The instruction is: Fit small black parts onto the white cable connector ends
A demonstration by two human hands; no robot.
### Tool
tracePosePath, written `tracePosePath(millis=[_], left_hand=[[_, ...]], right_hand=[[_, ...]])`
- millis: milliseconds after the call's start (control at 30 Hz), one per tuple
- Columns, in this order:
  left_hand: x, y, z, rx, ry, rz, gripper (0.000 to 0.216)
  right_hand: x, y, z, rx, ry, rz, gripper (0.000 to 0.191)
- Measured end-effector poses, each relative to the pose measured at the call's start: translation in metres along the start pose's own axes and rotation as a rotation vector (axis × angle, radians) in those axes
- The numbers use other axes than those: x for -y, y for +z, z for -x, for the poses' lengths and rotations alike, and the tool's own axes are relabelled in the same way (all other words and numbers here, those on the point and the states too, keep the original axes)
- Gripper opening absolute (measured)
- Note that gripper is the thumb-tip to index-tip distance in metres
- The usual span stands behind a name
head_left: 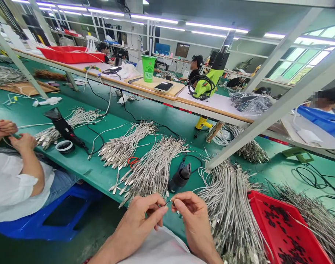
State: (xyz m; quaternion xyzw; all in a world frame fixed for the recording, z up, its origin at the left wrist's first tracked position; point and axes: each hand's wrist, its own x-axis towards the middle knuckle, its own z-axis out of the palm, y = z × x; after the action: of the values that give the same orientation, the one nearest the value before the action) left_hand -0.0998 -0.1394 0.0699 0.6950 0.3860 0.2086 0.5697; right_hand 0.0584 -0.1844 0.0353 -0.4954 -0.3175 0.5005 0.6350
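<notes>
My left hand (141, 216) and my right hand (193, 218) meet near the table's front edge, both pinched on a small thin piece (169, 202) held between their fingertips; what it is exactly I cannot make out. Just beyond them lies a black heat gun (181, 176) on the green table (161, 113). A big bundle of grey cable pieces (153, 168) lies to the left of it, with orange scissors (133, 161) beside. Another thick bundle of grey cables (230, 205) runs along my right hand.
A red tray (287, 229) with small black bits sits at the right. A seated co-worker (15, 172) on a blue stool works at the left, near a second black heat gun (64, 128) and a tape roll (65, 146). An upper shelf (184, 97) carries a green cup (148, 68), a phone (163, 87) and a red bin (70, 54).
</notes>
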Motion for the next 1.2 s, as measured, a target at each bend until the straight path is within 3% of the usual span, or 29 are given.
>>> tracePosePath(millis=[267, 1200], left_hand=[[-0.0045, 0.0036, 0.0015, 0.012, -0.016, 0.019, 0.024], [-0.0027, 0.0047, 0.0006, -0.042, -0.031, -0.081, 0.025]], right_hand=[[-0.0019, 0.0029, -0.0003, -0.048, 0.060, -0.242, 0.017], [-0.0034, 0.0044, 0.0003, -0.023, 0.086, -0.224, 0.018]])
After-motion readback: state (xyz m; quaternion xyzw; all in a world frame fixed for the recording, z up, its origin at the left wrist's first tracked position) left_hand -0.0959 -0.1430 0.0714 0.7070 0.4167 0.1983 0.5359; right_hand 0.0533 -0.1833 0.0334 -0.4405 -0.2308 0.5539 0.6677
